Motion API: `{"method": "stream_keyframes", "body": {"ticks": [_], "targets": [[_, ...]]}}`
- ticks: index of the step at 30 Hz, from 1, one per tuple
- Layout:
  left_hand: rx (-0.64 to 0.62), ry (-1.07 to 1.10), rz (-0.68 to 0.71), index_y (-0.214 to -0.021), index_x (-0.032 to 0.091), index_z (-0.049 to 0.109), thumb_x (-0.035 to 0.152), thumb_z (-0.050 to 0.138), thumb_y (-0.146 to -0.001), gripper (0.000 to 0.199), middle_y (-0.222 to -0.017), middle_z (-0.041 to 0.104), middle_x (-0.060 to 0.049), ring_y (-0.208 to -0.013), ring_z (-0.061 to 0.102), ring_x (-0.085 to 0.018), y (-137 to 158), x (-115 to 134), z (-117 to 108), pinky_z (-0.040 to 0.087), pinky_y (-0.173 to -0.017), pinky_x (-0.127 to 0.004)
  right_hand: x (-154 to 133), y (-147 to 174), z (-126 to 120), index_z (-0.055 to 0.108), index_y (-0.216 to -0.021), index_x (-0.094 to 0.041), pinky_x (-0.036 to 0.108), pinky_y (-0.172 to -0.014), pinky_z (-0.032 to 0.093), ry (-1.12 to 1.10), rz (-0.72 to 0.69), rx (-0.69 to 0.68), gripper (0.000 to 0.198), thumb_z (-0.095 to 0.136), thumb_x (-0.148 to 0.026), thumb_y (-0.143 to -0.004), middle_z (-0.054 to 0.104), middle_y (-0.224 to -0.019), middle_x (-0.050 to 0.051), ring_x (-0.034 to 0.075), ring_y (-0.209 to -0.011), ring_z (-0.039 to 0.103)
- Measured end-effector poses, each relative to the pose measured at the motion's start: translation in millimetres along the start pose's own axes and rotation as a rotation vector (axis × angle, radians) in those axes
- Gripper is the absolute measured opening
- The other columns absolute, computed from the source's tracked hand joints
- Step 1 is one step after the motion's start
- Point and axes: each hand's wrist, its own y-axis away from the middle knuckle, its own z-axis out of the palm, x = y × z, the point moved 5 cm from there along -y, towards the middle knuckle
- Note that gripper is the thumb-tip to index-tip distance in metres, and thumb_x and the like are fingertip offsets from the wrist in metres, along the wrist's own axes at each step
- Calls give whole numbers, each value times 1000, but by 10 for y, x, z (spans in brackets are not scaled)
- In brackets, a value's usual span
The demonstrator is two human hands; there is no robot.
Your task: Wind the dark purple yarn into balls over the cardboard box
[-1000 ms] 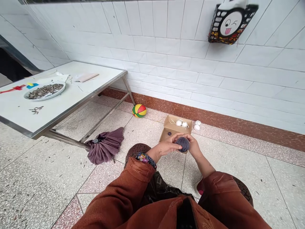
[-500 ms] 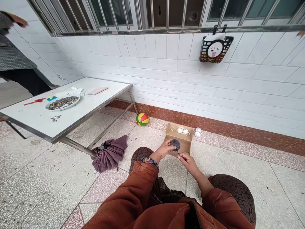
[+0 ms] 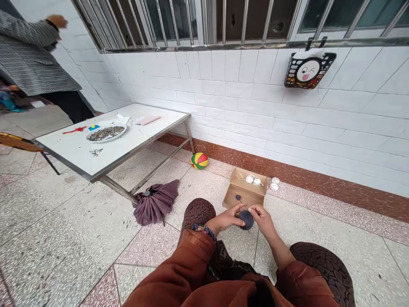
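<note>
I look forward and down from the wearer's head, the hands [image 3: 227, 219] between me and the cardboard box [image 3: 252, 197].

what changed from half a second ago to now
The dark yarn ball, held in the left hand, moved toward the body relative to the box. The right hand went from its lower right to its upper right. The left grip and the white balls in the box stayed.

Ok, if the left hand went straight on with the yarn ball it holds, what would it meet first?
Probably the right hand, just beyond the yarn ball in the left hand, though depth is unclear here.
</note>
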Motion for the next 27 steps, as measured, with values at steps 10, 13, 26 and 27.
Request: {"method": "stream_keyframes", "body": {"ticks": [10, 13, 26, 27], "targets": [[56, 251, 110, -124, 19, 65, 25, 88, -64, 65, -126, 64, -12, -103, 64, -20, 81, 373, 273, 49, -91, -35, 132, 164, 131, 66, -88, -22, 38, -77, 51, 72, 76, 48, 35, 53, -54, -86, 71, -82, 6, 25, -80, 64], [174, 250, 169, -116, 17, 65, 27, 89, -62, 60, -122, 66, -11, -102, 65, -20, 76, 377, 192, 50, -92, -37, 52, 322, 172, 67, -90, -24, 38, -83, 51, 204, -33, -62, 29, 50, -47, -93, 71, -90, 7, 25, -87, 65], [147, -217, 35, -118, 18, 68, 22, 85, -58, 62, -111, 66, -6, -97, 60, -19, 149, 129, 104, 48, -86, -31, -300, 142, -39, 75, -88, -27, 32, -80, 50, 266, -181, -120, 26, 61, -48, -95, 67, -88, 5, 21, -85, 64], [105, -191, 18, -121, 19, 67, 22, 85, -59, 65, -112, 66, -6, -98, 60, -19, 159, 132, 130, 47, -87, -32, -273, 96, -52, 75, -87, -27, 32, -79, 50, 254, -173, -106, 27, 61, -48, -95, 67, -88, 5, 21, -84, 63]]}}
